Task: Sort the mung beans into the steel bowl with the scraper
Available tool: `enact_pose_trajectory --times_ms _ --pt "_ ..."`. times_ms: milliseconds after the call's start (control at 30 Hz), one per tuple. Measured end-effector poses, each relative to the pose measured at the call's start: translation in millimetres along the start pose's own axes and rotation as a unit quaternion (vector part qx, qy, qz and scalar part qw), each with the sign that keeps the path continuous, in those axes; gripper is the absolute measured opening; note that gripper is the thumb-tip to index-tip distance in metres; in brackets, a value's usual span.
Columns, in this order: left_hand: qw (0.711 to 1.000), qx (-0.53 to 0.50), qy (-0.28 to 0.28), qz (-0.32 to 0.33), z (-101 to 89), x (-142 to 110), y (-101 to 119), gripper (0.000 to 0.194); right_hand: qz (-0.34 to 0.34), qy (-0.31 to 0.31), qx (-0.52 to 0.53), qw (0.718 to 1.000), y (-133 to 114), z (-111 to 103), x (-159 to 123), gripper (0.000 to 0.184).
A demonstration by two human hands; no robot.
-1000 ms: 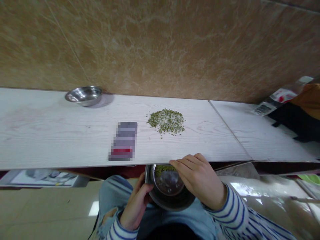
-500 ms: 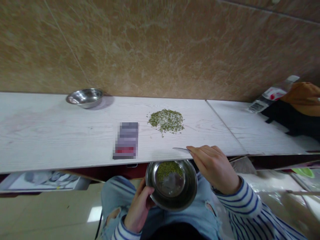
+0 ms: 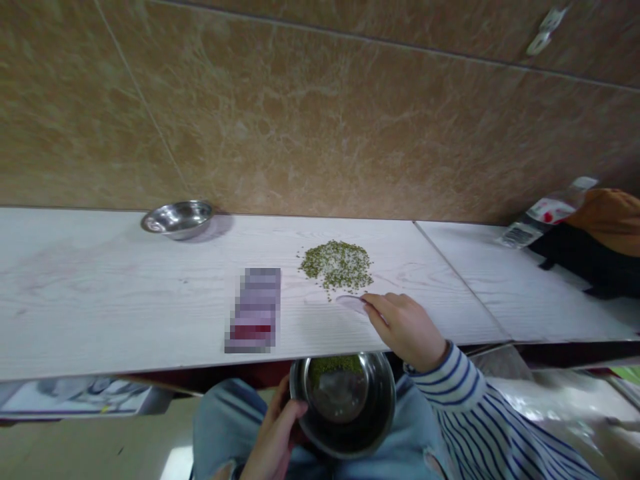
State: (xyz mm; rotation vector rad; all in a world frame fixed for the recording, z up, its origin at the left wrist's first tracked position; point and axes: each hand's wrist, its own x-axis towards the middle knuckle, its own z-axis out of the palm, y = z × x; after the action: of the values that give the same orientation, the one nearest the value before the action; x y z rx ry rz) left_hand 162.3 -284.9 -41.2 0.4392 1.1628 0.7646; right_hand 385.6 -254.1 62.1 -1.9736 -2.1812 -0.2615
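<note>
My left hand (image 3: pixel 283 423) is closed on the left rim of a deep steel bowl (image 3: pixel 377 417), held over my lap just below the counter's front edge. Inside the bowl, green mung beans (image 3: pixel 334 364) gather at the far side. Between the thumb and fingers of my right hand (image 3: pixel 403 328) is a thin, pale piece with a curved edge (image 3: pixel 351 304); its kind is not clear. It is low over the counter, just in front of a spread pile of mung beans mixed with white grains (image 3: pixel 337 263).
A pixelated phone-shaped slab (image 3: pixel 254 310) lies left of the pile on the white counter (image 3: pixel 100 300). A shallow steel bowl (image 3: pixel 180 220) stands by the wall. At the far right are a plastic bottle (image 3: pixel 545 213) and a black and brown bag (image 3: pixel 600 247). An open drawer (image 3: pixel 95 398) sticks out below left.
My right hand has moved left and closer to the pile, and the pale piece now shows its flat face. My left hand still holds the bowl. The view has tilted up.
</note>
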Motion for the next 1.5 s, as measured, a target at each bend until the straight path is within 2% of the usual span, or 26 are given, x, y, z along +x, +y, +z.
enact_pose_trajectory --times_ms 133,233,500,767,900,1067,1233,1500 --pt "1.0 -0.006 0.012 -0.003 2.3 6.5 -7.4 0.06 -0.042 -0.023 0.01 0.999 -10.8 3.6 17.2 0.023" --pt "1.0 -0.01 0.013 0.0 5.3 10.6 -7.0 0.057 -0.049 -0.033 0.019 0.998 -11.8 11.1 29.0 0.023" --pt "0.998 -0.051 0.028 -0.028 5.7 19.9 -2.1 0.067 -0.011 -0.053 0.033 0.998 9.5 22.9 55.2 0.028" --pt "0.996 -0.068 0.032 -0.046 4.8 32.8 -8.0 0.074 -0.01 -0.05 0.029 0.998 24.9 28.1 72.8 0.029" --pt "0.995 -0.082 0.029 -0.049 6.3 35.6 -7.7 0.077 -0.004 -0.053 0.035 0.998 28.0 27.1 76.5 0.029" --pt "0.995 -0.078 0.027 -0.057 6.4 35.6 -5.8 0.078 0.015 -0.018 0.044 0.999 38.8 20.6 76.9 0.03" --pt "0.995 -0.073 0.037 -0.051 8.5 30.5 -2.3 0.076 0.05 -0.013 0.01 0.999 48.0 16.5 78.3 0.031" --pt "0.996 -0.071 0.031 -0.038 13.2 23.0 -0.6 0.073 0.013 -0.03 0.008 0.999 38.2 21.5 69.6 0.029"
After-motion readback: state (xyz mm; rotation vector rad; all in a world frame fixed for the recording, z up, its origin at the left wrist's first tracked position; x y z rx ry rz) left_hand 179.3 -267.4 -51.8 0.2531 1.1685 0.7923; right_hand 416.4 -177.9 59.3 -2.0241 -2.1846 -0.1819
